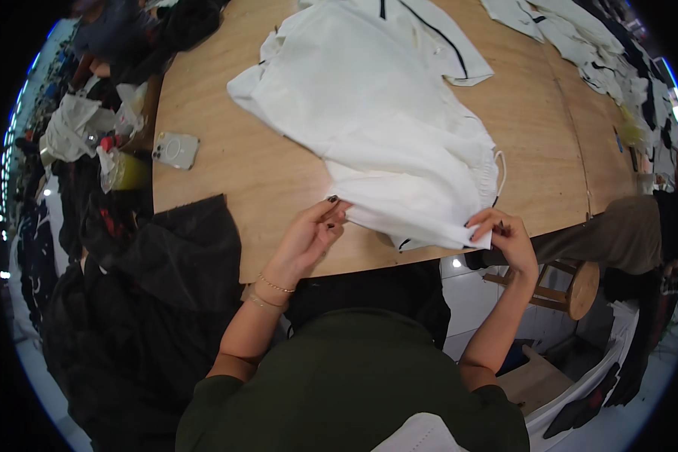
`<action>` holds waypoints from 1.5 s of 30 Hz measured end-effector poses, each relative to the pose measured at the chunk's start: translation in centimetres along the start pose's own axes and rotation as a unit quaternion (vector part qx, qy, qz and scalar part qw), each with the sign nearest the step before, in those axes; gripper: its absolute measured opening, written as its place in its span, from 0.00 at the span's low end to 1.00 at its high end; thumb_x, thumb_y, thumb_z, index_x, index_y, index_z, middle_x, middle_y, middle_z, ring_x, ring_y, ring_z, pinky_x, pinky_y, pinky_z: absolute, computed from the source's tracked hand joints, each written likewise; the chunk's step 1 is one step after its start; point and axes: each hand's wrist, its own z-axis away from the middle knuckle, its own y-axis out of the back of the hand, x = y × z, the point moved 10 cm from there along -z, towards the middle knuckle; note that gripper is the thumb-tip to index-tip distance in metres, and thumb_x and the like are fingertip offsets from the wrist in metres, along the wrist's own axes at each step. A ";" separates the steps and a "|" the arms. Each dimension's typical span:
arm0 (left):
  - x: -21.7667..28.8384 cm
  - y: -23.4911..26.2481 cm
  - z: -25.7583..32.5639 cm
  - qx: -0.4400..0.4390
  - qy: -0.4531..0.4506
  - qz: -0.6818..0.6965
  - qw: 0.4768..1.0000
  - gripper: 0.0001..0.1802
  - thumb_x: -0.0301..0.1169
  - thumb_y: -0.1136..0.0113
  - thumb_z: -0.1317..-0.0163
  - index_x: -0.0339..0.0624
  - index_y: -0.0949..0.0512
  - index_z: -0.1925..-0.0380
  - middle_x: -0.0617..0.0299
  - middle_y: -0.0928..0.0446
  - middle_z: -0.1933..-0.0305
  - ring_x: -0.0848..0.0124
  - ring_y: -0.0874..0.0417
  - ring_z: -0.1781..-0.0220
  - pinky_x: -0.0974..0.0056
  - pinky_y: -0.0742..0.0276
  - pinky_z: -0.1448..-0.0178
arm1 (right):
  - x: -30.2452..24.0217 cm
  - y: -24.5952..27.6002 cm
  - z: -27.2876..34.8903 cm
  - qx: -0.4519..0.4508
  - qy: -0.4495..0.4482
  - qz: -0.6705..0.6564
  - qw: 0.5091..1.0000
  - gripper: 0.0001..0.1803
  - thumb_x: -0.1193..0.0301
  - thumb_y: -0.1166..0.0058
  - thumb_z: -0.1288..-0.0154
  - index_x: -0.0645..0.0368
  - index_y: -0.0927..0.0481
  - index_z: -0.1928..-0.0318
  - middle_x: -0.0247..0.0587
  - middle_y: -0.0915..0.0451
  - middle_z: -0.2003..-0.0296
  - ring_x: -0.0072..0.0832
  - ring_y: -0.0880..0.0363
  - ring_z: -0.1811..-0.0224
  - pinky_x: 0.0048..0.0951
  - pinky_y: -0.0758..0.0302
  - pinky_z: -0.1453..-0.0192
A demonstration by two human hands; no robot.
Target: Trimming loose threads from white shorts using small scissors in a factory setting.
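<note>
The white fabric garment with a gathered waistband lies beyond your 2 hands on the pale wooden bench, its long axis running from the top centre of the frame down toward the lower right. Its near edge stretches between your hands, dipping slightly to the right. Your left hand pinches that edge near the centre of the frame, other fingers loosely curled; your right hand grips the near corner, right of centre, and is the nearer hand to the waistband.

Count 1 white drawstring loop at the waistband and 1 pale phone with a ring on its back at the left of the bench. You have 1 round wooden stool at lower right. Whether the white cloth at top centre is 1 piece or 2, you cannot tell. The heaped white garments with dark trim at upper right overlap too much to count.
</note>
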 end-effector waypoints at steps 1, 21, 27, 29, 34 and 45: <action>-0.6 0.8 -0.4 0.007 -0.001 0.004 1.000 0.12 0.32 0.46 0.35 0.38 0.26 0.55 0.61 0.23 0.69 0.76 0.27 0.72 0.75 0.32 0.73 | 0.1 -0.3 0.4 -0.020 0.019 0.009 1.000 0.13 0.89 0.56 0.53 0.64 0.18 0.74 0.37 0.20 0.63 0.19 0.27 0.68 0.16 0.37 0.70; 2.9 -7.2 4.7 -0.065 -0.238 -0.055 0.967 0.12 0.24 0.47 0.36 0.35 0.25 0.53 0.64 0.23 0.57 0.76 0.22 0.56 0.68 0.25 0.47 | -5.8 -9.1 -3.6 0.081 0.029 -0.099 0.991 0.07 0.76 0.48 0.35 0.64 0.26 0.58 0.27 0.28 0.73 0.11 0.38 0.74 0.15 0.36 0.68; 3.1 -10.1 5.5 -0.121 -0.205 -0.003 0.971 0.10 0.30 0.48 0.34 0.34 0.23 0.59 0.61 0.21 0.60 0.73 0.20 0.56 0.63 0.24 0.42 | -9.0 -9.7 -3.8 0.148 0.125 -0.038 0.980 0.06 0.75 0.46 0.36 0.66 0.24 0.62 0.29 0.26 0.75 0.13 0.35 0.73 0.16 0.37 0.70; 3.1 -10.2 5.6 -0.128 -0.217 -0.006 0.968 0.11 0.31 0.49 0.33 0.34 0.23 0.63 0.60 0.21 0.60 0.72 0.20 0.56 0.63 0.24 0.43 | -9.7 -8.8 -3.4 0.192 0.140 -0.047 0.970 0.05 0.75 0.45 0.36 0.66 0.24 0.64 0.29 0.27 0.77 0.12 0.36 0.74 0.16 0.37 0.71; 3.0 -10.3 5.6 -0.124 -0.243 -0.032 0.962 0.11 0.30 0.50 0.33 0.33 0.22 0.65 0.59 0.22 0.61 0.72 0.20 0.56 0.62 0.24 0.42 | -9.0 -9.2 -3.9 0.166 0.079 0.014 0.983 0.08 0.73 0.42 0.38 0.66 0.23 0.70 0.26 0.33 0.84 0.11 0.41 0.79 0.16 0.43 0.77; 3.0 -10.7 5.9 -0.130 -0.257 -0.054 0.956 0.11 0.29 0.51 0.32 0.31 0.23 0.64 0.58 0.22 0.61 0.72 0.20 0.58 0.63 0.23 0.44 | -9.4 -9.4 -4.0 0.150 0.083 0.018 0.985 0.07 0.74 0.42 0.38 0.66 0.23 0.70 0.26 0.33 0.84 0.11 0.42 0.79 0.17 0.44 0.78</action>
